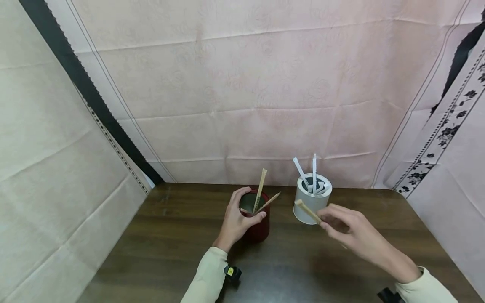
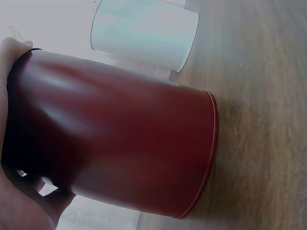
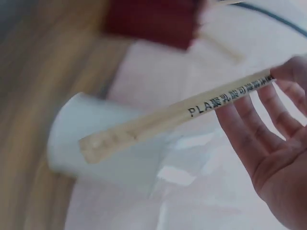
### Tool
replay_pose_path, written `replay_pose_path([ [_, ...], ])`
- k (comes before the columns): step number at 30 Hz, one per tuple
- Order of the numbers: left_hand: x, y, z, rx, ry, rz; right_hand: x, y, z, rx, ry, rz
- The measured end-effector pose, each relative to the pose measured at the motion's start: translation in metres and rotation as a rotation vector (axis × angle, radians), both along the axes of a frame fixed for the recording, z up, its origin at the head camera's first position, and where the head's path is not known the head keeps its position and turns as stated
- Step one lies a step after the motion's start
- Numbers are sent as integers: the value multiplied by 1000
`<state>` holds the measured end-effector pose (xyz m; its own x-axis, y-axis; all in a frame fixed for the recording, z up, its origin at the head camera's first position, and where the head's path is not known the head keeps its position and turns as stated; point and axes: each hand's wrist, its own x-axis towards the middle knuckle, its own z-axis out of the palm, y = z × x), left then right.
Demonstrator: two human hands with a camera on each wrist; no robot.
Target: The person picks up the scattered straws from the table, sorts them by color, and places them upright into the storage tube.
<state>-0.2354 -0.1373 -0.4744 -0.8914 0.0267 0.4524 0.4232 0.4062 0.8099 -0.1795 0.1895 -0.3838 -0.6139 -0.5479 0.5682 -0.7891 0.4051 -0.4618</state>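
My left hand [image 1: 235, 221] grips a dark red cylindrical container [image 1: 260, 230] near its rim, thumb in front and fingers round the far left side. Several tan paper-wrapped straws [image 1: 259, 189] stick out of it. In my right hand [image 1: 356, 232] a single tan paper-wrapped straw [image 1: 307, 211] is pinched by one end, pointing up and left. Printed letters "PLA" and further characters show on this straw [image 3: 206, 103] in the right wrist view. Just behind it stands a white cylindrical container [image 1: 307, 203] with several white sticks [image 1: 314, 172] inside, possibly wrapped straws.
Both containers stand towards the back of a dark brown wooden table [image 1: 170, 244]. Pale cloth [image 1: 242, 92] hangs behind the table, with more cloth [image 1: 45, 176] at the left and right sides. Each wrist carries a small black camera [image 1: 233, 273].
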Motion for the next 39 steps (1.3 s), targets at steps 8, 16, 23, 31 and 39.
replay_pose_path([
  [8, 1, -2, 0, -2, -33, -1, 13, -59, 50, -288, -19, 41],
  [16, -2, 0, 2, 11, -8, -21, -14, -118, 74, -420, 12, 164],
  [23, 0, -2, 3, 4, -19, -16, -44, -162, 48, -402, -123, 122],
  [31, 0, -4, 1, 23, -5, -33, -63, -191, 12, -63, -209, -123],
  [39, 0, -2, 0, 55, 7, -32, -35, -189, 23, -33, -91, -262],
])
